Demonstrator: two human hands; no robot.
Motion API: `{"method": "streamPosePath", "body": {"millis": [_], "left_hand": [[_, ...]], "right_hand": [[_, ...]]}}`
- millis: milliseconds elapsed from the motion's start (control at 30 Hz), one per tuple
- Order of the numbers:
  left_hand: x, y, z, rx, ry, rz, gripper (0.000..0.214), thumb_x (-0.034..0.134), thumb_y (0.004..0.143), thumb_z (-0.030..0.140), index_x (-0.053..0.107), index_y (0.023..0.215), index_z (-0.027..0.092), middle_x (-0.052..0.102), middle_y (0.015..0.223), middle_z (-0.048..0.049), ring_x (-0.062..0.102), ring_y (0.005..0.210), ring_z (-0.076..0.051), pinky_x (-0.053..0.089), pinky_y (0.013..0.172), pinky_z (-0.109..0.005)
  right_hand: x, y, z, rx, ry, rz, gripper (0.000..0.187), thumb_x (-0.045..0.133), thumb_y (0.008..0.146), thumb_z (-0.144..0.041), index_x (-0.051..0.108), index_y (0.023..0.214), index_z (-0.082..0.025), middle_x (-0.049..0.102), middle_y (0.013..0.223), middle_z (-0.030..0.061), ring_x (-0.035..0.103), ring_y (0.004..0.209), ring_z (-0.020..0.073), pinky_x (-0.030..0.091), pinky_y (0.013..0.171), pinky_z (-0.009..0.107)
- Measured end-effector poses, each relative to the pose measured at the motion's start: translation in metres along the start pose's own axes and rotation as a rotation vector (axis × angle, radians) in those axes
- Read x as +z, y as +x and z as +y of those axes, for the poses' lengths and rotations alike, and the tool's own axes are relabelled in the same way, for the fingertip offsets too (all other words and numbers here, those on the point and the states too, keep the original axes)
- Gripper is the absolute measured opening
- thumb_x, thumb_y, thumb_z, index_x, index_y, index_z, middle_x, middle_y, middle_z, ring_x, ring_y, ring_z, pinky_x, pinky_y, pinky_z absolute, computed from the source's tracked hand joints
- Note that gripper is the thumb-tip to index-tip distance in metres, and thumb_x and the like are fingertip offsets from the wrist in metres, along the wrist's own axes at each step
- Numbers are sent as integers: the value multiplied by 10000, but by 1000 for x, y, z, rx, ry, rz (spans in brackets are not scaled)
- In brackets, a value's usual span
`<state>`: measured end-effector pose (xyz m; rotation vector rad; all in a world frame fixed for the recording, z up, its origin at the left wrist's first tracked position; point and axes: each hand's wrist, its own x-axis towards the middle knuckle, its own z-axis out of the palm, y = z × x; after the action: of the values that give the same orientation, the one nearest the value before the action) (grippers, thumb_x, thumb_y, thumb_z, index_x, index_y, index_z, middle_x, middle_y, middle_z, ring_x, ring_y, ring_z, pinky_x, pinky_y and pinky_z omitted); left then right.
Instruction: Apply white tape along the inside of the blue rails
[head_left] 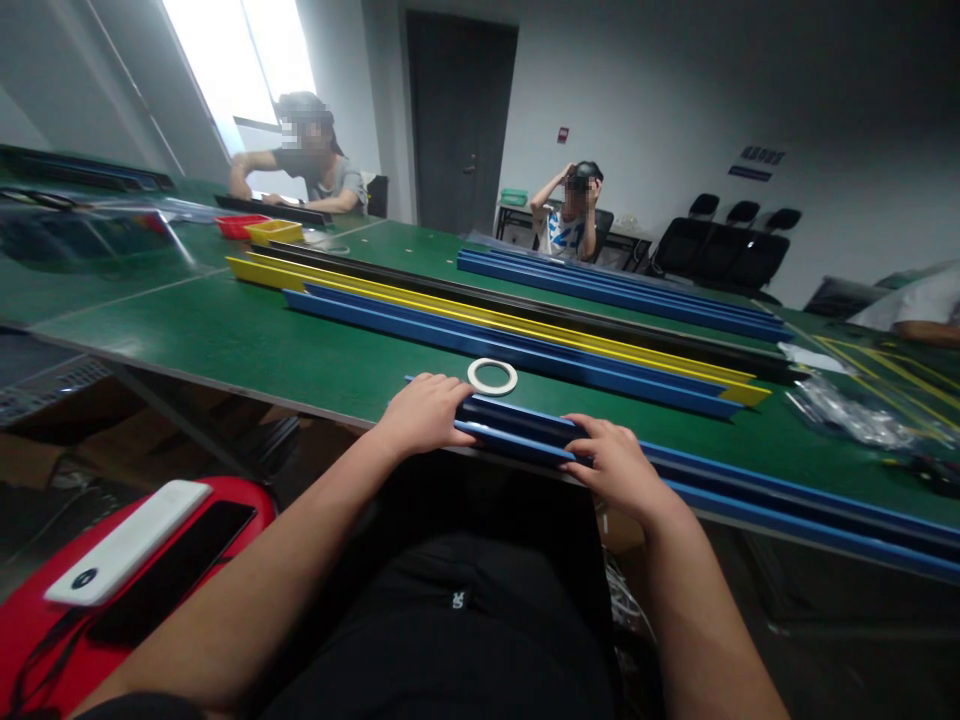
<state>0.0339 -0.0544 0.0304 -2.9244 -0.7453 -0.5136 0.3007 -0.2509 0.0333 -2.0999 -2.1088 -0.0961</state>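
Observation:
A long blue channel-shaped profile [750, 488] lies along the near edge of the green table and runs out of view at the right. My left hand [426, 412] is closed around its left end, thumb on the near side and fingers over the far side. Farther right, my right hand [615, 462] grips the same profile with bent fingers across its channel. Just beyond my left hand, a roll of white tape [492, 377] rests flat on the table.
Across the green table [187, 335] lie more blue profiles [495, 340], a yellow one [495, 318] and black ones. Clear plastic bags [851, 412] sit at the right. Two people sit across the table. A red stool [247, 490] holds a white device [131, 540] and a dark phone.

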Motion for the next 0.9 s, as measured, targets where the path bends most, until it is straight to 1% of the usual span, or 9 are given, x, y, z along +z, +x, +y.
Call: {"method": "streamPosePath", "body": {"millis": [100,200,400,500,600,700,767,833,900], "left_hand": [[-1,0,1,-3,2,2,650,734,670,622,583,1177,244,665,1040,-78,600,1019,-284,385,910,-397],[-1,-1,1,-6,10,9,660,744,663,616,580,1180,240,662,1054,-81,598,1024,-285,385,915,-396],[-1,-2,1,-1,11,15,667,750,657,613,578,1179,234,660,1057,-79,595,1027,-283,384,919,-396],[-1,-2,1,2,7,18,671,749,658,612,578,1186,233,658,1063,-81,594,1027,-285,386,923,-402],[-1,-2,1,-3,-6,16,673,754,656,602,581,1192,233,656,1075,-89,591,1035,-293,386,928,-411],[-1,-2,1,-17,-17,3,678,761,648,599,583,1194,239,658,1084,-92,589,1044,-300,384,933,-416],[-2,-2,2,-24,-15,-6,676,756,649,608,583,1192,244,661,1083,-91,592,1041,-300,385,928,-414],[-2,-1,2,-23,-13,-11,669,745,659,618,582,1191,247,663,1077,-87,594,1043,-298,385,924,-410],[-2,0,1,-15,-12,-17,665,738,663,624,582,1186,245,666,1067,-84,598,1041,-298,386,919,-409]], "right_hand": [[0,0,-2,33,-2,11,176,645,843,-472,732,859,-320,512,1426,-20,513,1200,269,382,989,475],[0,-2,-5,57,-12,26,165,667,824,-454,720,830,-297,524,1412,-8,508,1206,270,383,990,470],[0,-3,-6,49,-19,40,157,675,818,-435,720,815,-284,524,1415,-5,510,1201,270,387,981,465],[0,-4,-4,35,1,58,128,680,821,-412,731,876,-308,519,1423,-18,511,1205,264,384,991,462],[0,-5,-4,18,19,77,154,685,820,-379,734,961,-340,518,1425,-20,513,1213,259,377,1005,463],[-1,-6,-6,8,9,81,155,655,840,-427,740,913,-321,529,1415,-3,518,1209,265,381,999,467],[-2,-5,-9,19,8,95,199,629,852,-469,731,897,-304,550,1392,14,528,1194,266,389,985,462],[-2,-5,-10,35,30,123,245,606,863,-501,708,933,-290,576,1362,28,544,1175,260,397,974,444],[-1,-4,-11,62,72,164,305,568,884,-530,672,1019,-278,602,1330,39,561,1158,247,402,970,415]]}}
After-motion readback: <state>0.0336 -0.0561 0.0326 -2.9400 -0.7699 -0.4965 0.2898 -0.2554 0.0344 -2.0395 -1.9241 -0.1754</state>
